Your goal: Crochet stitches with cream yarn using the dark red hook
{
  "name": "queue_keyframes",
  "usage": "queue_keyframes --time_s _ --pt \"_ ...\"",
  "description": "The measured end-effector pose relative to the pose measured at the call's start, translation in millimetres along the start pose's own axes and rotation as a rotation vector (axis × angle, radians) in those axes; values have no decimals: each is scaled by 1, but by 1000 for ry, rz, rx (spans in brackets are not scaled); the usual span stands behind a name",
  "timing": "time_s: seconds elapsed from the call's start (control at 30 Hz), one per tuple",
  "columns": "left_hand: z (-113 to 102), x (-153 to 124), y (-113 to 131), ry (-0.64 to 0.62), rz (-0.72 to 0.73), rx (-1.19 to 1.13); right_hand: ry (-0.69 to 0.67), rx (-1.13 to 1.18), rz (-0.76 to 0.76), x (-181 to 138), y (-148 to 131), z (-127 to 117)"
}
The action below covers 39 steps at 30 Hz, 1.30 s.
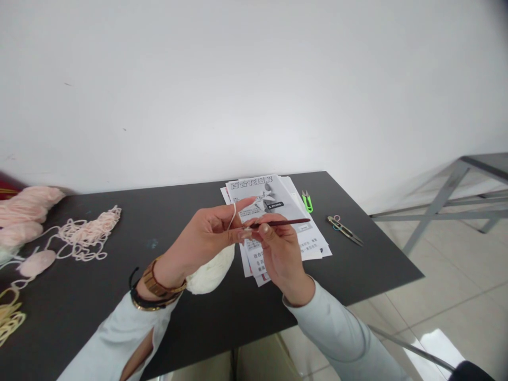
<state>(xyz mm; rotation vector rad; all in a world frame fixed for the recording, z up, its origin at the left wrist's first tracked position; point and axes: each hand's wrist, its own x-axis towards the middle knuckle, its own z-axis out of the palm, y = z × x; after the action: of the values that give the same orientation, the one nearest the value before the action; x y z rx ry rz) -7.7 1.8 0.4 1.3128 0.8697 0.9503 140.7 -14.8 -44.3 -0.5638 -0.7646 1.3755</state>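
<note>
My right hand is closed round a dark red crochet hook, its handle pointing to the right. The hook's tip meets the fingers of my left hand, where thumb and fingers pinch white yarn. A strand of that yarn loops over the left index finger. Any stitches at the pinch are too small and covered to make out. Below the left hand a ball of white yarn rests on the table, partly hidden by the wrist. Printed sheets lie behind both hands.
Green thread snips and metal thread snips lie right of the sheets. On the left are loose pale pink yarn, pink skeins and yellow yarn. The black table meets a white wall. A metal-framed table stands right.
</note>
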Motion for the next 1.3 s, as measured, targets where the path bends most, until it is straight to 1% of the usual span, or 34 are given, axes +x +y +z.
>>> queue_keyframes --time_s 0.07,0.17,0.27,0.33,0.37,0.5,0.6,0.63,0.7,0.77,0.8,0.87,0.93,0.97,1.03,1.1,1.2,1.3 --pt "1 1 2 12 17 37 12 47 42 1 0 1" --pt "-1 2 4 -2 39 86 8 89 70 0 0 1" --pt "-8 2 4 -61 23 141 -29 126 95 -1 1 0" --pt "-13 2 2 -140 2 171 -54 141 117 -2 1 -1" --pt "-16 2 1 -154 -15 174 -56 146 122 -2 0 -1" --pt "-27 2 -1 -215 -19 240 -32 163 100 -1 -3 -2" --pt "-32 3 -1 -270 -22 376 -48 163 84 0 -5 -2" --pt "-34 4 -1 -288 -15 429 -49 159 79 0 -5 -3" --pt "-36 4 -2 -287 57 504 -47 137 61 1 -4 -3" --pt "-37 3 -1 -256 137 483 -43 107 29 2 -2 -3" --pt "-37 2 0 -248 150 434 -44 92 12 2 -1 -3" --pt "-34 -2 2 -256 110 286 -45 68 -16 1 0 -2" --pt "-30 -6 4 -284 35 162 -39 49 -34 0 2 -1" --pt "-27 -7 5 -297 34 106 -37 38 -40 0 2 -1" --pt "-21 -7 4 -241 -29 54 -33 18 -47 -1 3 -1" --pt "-14 -5 2 -154 -42 16 -34 8 -48 -1 3 -1" --pt "-6 -2 -4 -46 -10 0 -25 24 -36 0 2 -1" --pt "-1 0 -6 -1 34 40 -7 59 11 1 2 -1"
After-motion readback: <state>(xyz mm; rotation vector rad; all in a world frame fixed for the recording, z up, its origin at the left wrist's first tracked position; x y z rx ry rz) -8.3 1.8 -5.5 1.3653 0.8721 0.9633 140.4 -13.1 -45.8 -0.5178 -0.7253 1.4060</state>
